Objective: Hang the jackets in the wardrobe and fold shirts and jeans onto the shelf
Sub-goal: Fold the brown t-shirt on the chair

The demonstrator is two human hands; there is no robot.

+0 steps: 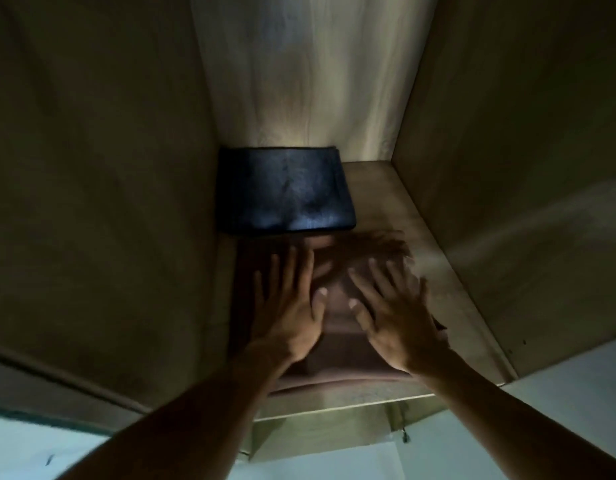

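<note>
A folded brown garment [337,355] lies at the front of the wardrobe shelf [438,271]. Behind it, against the back wall, sits a pair of folded dark blue jeans [285,194]. My left hand [285,306] lies flat on the left half of the brown garment with its fingers straight and spread. My right hand [393,313] is spread over the right half, fingers straight; whether it touches the cloth is unclear because of blur. Neither hand grips anything.
The shelf sits in a narrow, dim wooden compartment with a left wall [126,202], a right wall [507,168] and a pale back panel [310,81]. Bare shelf board shows to the right of both garments. A small key [405,434] hangs below the shelf's front edge.
</note>
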